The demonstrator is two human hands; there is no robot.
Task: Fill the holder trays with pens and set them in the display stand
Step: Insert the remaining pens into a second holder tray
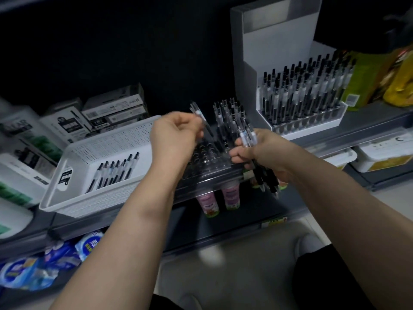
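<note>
Both hands over the clear tray, each holding pens.
The left hand pinches one pen in curled fingers, above the tray. The right hand has its fingers wrapped round a bundle of pens at the tray's right edge. The stand, with a full holder, sits beyond the right fingers. A basket lies left of the left fingers.
</note>
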